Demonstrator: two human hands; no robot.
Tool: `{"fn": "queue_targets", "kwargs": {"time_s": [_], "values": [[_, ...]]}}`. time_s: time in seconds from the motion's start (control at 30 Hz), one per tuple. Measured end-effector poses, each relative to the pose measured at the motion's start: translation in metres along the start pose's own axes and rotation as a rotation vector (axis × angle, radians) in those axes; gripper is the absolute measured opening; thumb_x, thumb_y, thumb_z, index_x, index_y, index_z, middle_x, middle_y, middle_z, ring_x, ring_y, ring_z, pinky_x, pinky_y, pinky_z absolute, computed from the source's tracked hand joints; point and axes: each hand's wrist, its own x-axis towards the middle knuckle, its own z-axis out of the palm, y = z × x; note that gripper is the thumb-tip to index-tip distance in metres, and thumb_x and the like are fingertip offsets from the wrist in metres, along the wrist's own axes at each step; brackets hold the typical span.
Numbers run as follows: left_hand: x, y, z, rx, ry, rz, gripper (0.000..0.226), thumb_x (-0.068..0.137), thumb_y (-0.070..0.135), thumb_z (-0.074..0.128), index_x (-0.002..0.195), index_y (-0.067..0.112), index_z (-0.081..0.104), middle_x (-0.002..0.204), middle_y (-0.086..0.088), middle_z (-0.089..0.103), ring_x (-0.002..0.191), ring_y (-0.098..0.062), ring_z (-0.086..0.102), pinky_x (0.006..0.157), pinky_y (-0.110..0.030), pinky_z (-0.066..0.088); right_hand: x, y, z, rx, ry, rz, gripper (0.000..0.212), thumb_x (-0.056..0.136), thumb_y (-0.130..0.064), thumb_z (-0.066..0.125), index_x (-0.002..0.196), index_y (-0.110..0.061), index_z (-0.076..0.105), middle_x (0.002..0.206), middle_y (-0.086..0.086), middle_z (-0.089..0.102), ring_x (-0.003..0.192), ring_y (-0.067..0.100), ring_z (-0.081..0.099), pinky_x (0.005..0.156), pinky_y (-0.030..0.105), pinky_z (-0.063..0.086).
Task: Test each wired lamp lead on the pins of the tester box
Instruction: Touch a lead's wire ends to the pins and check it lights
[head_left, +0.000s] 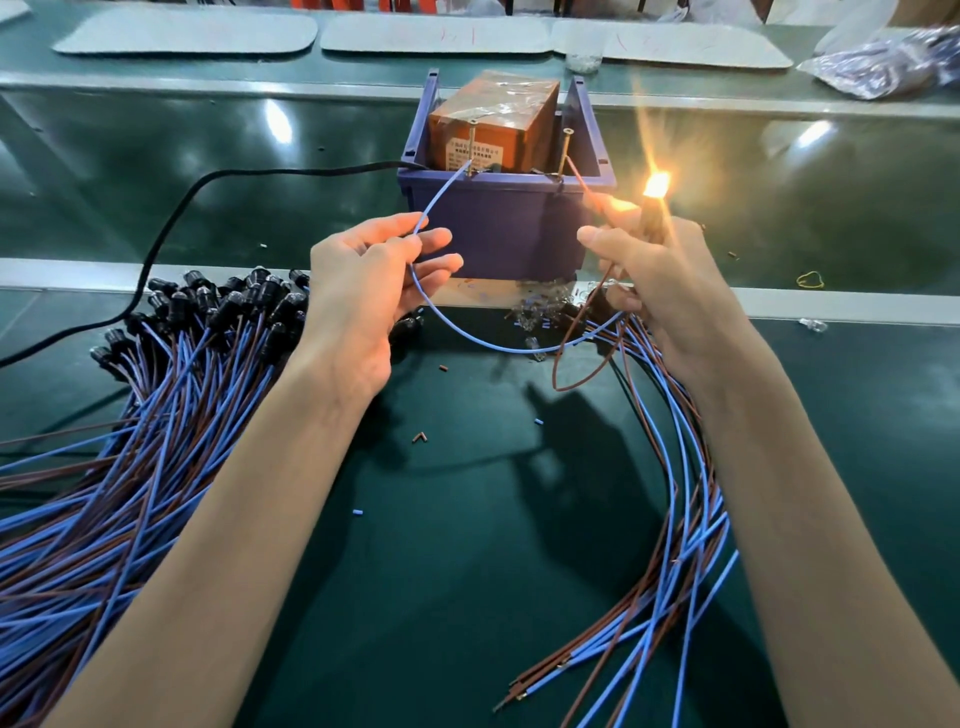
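On the green bench (467, 519), a blue tester box (506, 223) stands. The left hand (374, 291) pinches a blue wire (441, 200) onto one pin (471, 150). The right hand (660, 280) grips a glowing lamp (655, 200).

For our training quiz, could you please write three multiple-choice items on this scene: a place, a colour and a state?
1. Where does the big heap of leads lie?
A) in the bin B) on the table, left of the left hand C) on the far mats
2. What colour is the wire that the left hand pinches?
A) brown B) black C) blue
3. How is the lamp in the right hand?
A) lit B) dark C) shattered

Answers: 1 B, it spreads over the table beside the left forearm; 2 C, the wire to the left pin is blue; 3 A, it glows brightly.
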Motion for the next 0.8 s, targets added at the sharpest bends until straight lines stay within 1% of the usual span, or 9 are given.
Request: {"fn": "queue_targets", "kwargs": {"time_s": [0.13, 0.27, 0.37, 0.4, 0.47, 0.53, 0.63, 0.73, 0.8], "values": [[-0.001, 0.001, 0.001, -0.005, -0.001, -0.007, 0.022, 0.094, -0.003, 0.048, 0.106, 0.007, 0.064, 0.079, 0.000, 0.072, 0.062, -0.008, 0.070, 0.056, -0.014, 0.051, 0.001, 0.001, -0.001, -0.014, 0.006, 0.014, 0.032, 0.088, -0.018, 0.063, 0.111, 0.005, 0.060, 0.075, -0.001, 0.040, 0.065, 0.006, 0.037, 0.043, 0.009, 0.033], [-0.001, 0.001, 0.001, -0.001, -0.001, -0.008, 0.023, 0.094, -0.003, 0.048, 0.108, 0.006, 0.064, 0.078, 0.001, 0.072, 0.062, -0.009, 0.071, 0.055, -0.014, 0.051, 0.001, 0.001, -0.001, -0.004, -0.002, 0.032, 0.012, 0.089, -0.019, 0.063, 0.099, -0.012, 0.067, 0.077, -0.001, 0.039, 0.065, 0.005, 0.037, 0.043, 0.009, 0.034], [-0.001, 0.000, 0.000, -0.002, -0.014, -0.006, 0.023, 0.095, -0.003, 0.047, 0.108, 0.006, 0.064, 0.079, 0.001, 0.073, 0.064, -0.010, 0.071, 0.056, -0.014, 0.051, 0.001, 0.001, -0.001, -0.002, 0.004, 0.031, 0.016, 0.089, -0.018, 0.062, 0.102, -0.011, 0.068, 0.079, 0.002, 0.039, 0.065, 0.006, 0.037, 0.042, 0.009, 0.033], [-0.001, 0.000, 0.000, 0.001, -0.022, -0.007, 0.023, 0.095, -0.002, 0.047, 0.107, 0.007, 0.064, 0.079, 0.001, 0.073, 0.064, -0.010, 0.071, 0.056, -0.015, 0.052, 0.001, 0.000, -0.001, 0.008, 0.002, 0.034, 0.010, 0.090, -0.018, 0.061, 0.098, -0.017, 0.068, 0.079, 0.002, 0.040, 0.065, 0.006, 0.038, 0.041, 0.009, 0.033], [-0.001, 0.000, -0.001, 0.032, -0.045, -0.010, 0.022, 0.095, -0.001, 0.047, 0.102, 0.010, 0.065, 0.077, 0.004, 0.074, 0.064, -0.010, 0.071, 0.057, -0.016, 0.053, 0.001, -0.001, -0.001, 0.071, -0.015, 0.046, 0.011, 0.094, -0.018, 0.057, 0.094, -0.024, 0.066, 0.075, 0.000, 0.041, 0.061, 0.004, 0.039, 0.038, 0.009, 0.030], [-0.001, 0.002, -0.002, 0.113, -0.098, -0.010, 0.021, 0.096, 0.003, 0.048, 0.094, 0.014, 0.066, 0.072, 0.006, 0.074, 0.063, -0.008, 0.070, 0.059, -0.016, 0.054, 0.001, -0.003, -0.003, 0.167, -0.081, 0.066, 0.016, 0.098, -0.020, 0.052, 0.096, -0.018, 0.067, 0.066, -0.005, 0.038, 0.051, 0.003, 0.033, 0.036, 0.010, 0.025], [-0.003, 0.013, -0.009, 0.318, -0.307, 0.029, 0.015, 0.095, 0.014, 0.055, 0.083, 0.015, 0.065, 0.065, 0.003, 0.072, 0.062, -0.009, 0.070, 0.061, -0.015, 0.055, -0.001, -0.006, -0.012, 0.112, -0.253, 0.106, 0.030, 0.100, -0.030, 0.047, 0.096, -0.011, 0.070, 0.055, -0.010, 0.041, 0.046, 0.002, 0.030, 0.036, 0.011, 0.021], [-0.010, 0.032, -0.026, 0.717, -0.694, 0.057, 0.028, 0.084, 0.037, 0.063, 0.072, 0.013, 0.067, 0.068, -0.005, 0.073, 0.060, -0.010, 0.069, 0.057, -0.012, 0.051, -0.006, -0.005, -0.018, -0.068, -0.401, 0.168, 0.041, 0.099, -0.041, 0.045, 0.096, -0.008, 0.070, 0.051, -0.004, 0.060, 0.038, 0.005, 0.044, 0.036, 0.011, 0.029], [-0.016, 0.040, -0.034, 0.932, -0.841, -0.057, 0.043, 0.068, 0.052, 0.063, 0.067, 0.009, 0.068, 0.068, -0.009, 0.073, 0.063, -0.014, 0.071, 0.054, -0.013, 0.051, -0.006, -0.002, -0.015, -0.210, -0.445, 0.247, 0.048, 0.098, -0.048, 0.043, 0.100, -0.005, 0.065, 0.061, 0.005, 0.071, 0.043, 0.009, 0.058, 0.039, 0.012, 0.037]]}}
